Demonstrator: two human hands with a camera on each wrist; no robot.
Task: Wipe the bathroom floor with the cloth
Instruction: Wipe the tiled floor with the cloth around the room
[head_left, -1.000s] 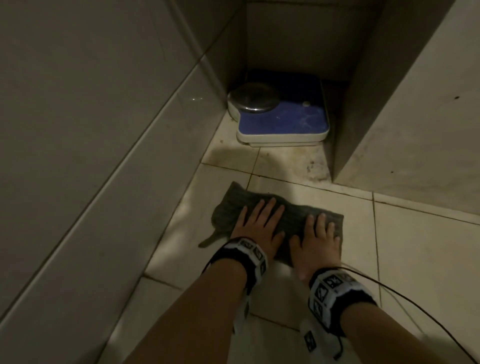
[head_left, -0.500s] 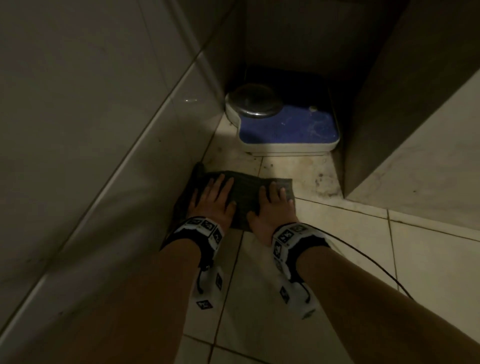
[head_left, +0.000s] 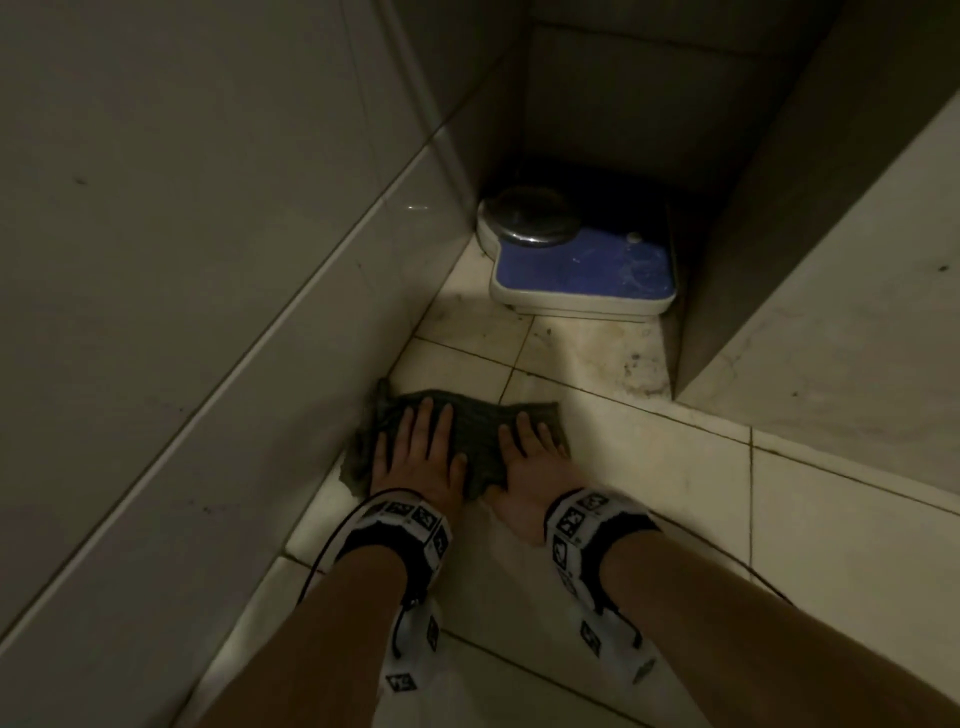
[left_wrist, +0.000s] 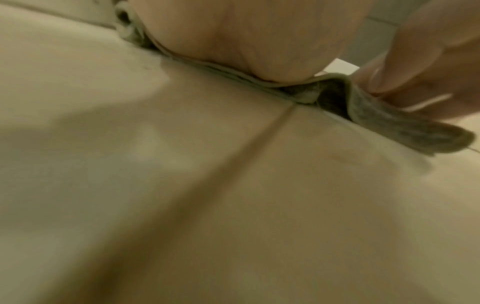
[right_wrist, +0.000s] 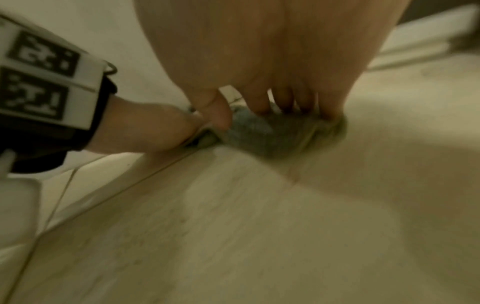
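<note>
Both hands press flat on a dark cloth (head_left: 470, 436) spread on the tiled floor (head_left: 675, 493), the left hand (head_left: 415, 462) and right hand (head_left: 530, 467) side by side with fingers straight. Since a half-second ago the cloth has slid back from the blue scale (head_left: 576, 270) in the corner, its left edge touching the wall (head_left: 208, 312).

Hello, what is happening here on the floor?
A person is wiping the tiled floor with a dark cloth. The left hand and right hand both press flat on it, side by side. The cloth lies against the base of the wall on the left. A blue scale sits in the corner ahead, apart from the cloth, and dirty marks show on the tiles between them.
</note>
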